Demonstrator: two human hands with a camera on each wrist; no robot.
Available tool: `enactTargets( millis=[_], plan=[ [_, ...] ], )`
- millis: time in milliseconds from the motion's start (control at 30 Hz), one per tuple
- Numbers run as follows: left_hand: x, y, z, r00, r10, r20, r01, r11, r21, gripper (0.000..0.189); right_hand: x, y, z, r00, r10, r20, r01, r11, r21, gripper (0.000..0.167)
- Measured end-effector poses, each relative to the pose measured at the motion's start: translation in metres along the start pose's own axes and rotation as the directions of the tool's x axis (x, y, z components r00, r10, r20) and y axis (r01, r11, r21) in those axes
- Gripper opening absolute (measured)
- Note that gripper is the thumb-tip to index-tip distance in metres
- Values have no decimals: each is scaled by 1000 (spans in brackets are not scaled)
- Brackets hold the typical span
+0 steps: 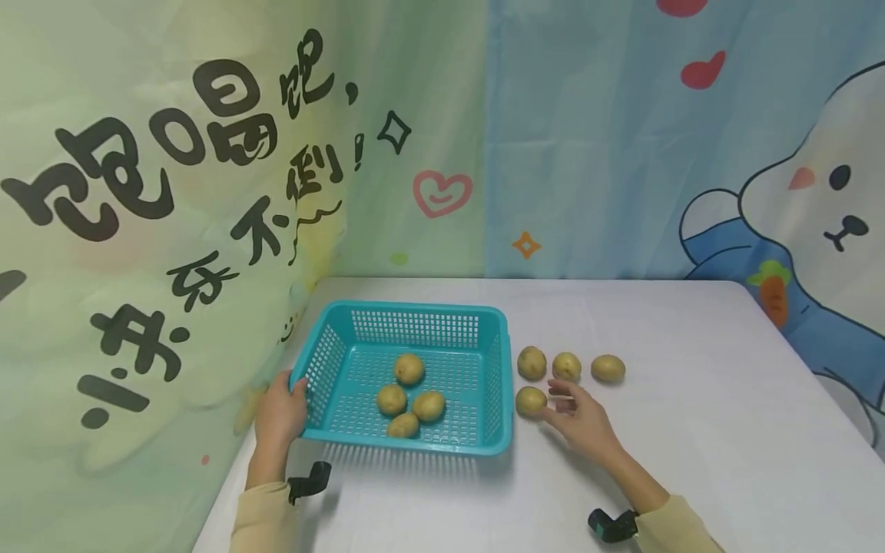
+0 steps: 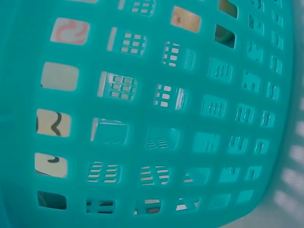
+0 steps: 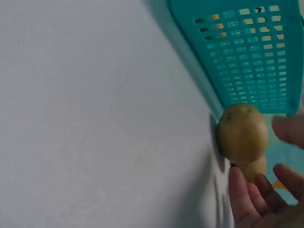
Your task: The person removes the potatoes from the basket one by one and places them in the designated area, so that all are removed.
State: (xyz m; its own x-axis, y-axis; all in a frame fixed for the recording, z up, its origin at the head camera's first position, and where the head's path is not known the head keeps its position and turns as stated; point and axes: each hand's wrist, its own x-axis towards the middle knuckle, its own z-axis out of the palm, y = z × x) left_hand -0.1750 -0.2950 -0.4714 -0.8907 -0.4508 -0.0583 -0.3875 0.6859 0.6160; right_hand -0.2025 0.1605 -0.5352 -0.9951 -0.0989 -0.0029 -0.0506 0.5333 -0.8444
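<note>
A turquoise plastic basket with slotted sides sits on the table, several potatoes lying on its floor. My left hand grips the basket's left rim; the left wrist view is filled by the basket's perforated wall, with that hand out of sight. Just right of the basket lies a potato. My right hand is beside it, thumb and fingers spread around its near right side. In the right wrist view a gap shows between the fingers and this potato.
Behind the right hand, a row of potatoes lies on the white table: one near the basket, a middle potato and a right-hand potato. A printed curtain hangs along the table's back and left sides.
</note>
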Motion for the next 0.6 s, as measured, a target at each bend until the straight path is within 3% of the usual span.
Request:
enactTargets(
  millis=[133,233,300,400,600],
  plan=[
    [1,-2,1,1000,7,-8,-6,1000,8,47,2,-14,-11,994,110,-19,-105,979,172,45],
    [1,-1,2,1000,9,-15,-9,1000,3,47,7,-34,-19,985,172,13,-166,927,337,44],
    [2,0,1,1000,10,-20,-10,1000,-1,47,11,-50,-23,984,172,53,-179,899,399,43],
    [1,1,0,1000,9,-23,-9,1000,-7,47,16,-75,-23,983,144,110,-178,885,430,43],
    [0,0,0,1000,13,-24,-13,1000,-8,46,32,-125,-7,981,91,169,-157,887,433,40]
  ],
)
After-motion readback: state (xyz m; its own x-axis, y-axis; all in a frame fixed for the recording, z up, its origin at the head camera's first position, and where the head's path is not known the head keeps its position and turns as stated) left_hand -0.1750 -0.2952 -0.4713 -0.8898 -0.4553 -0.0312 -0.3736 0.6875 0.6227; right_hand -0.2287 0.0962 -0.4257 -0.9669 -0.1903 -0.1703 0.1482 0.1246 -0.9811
